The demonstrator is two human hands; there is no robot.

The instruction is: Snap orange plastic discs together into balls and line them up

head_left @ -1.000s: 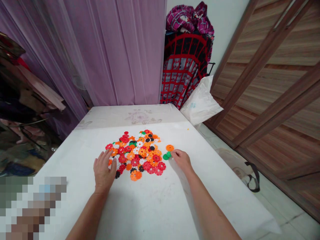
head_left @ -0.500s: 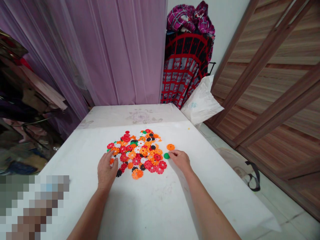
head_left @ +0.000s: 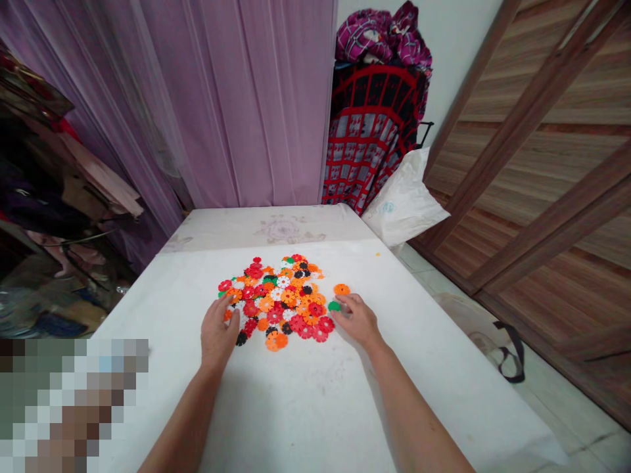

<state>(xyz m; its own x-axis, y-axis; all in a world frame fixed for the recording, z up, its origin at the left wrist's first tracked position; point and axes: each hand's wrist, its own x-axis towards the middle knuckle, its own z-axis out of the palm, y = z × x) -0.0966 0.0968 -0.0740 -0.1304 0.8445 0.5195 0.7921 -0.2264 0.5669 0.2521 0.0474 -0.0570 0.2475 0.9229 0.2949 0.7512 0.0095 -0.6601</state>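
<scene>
A pile of notched plastic flower discs in red, orange, white, black and green lies on the white-covered table. At the pile's left edge, my left hand is open, its fingers slightly curled and its thumb apart, with the fingertips by orange and white discs. To the right of the pile, my right hand is open, thumb and fingers parted around a green disc on the cloth. Just beyond those fingers lies a single orange disc.
The table has a floral strip at its far end. A purple curtain hangs behind it. On the right are a white plastic bag, a red-and-black patterned cloth and wooden cabinet doors. Clothes hang at left.
My right thumb and fingers have parted from a pinch beside the green disc, which stays beside the orange one. My left hand keeps its place. The whole view has shifted slightly.
</scene>
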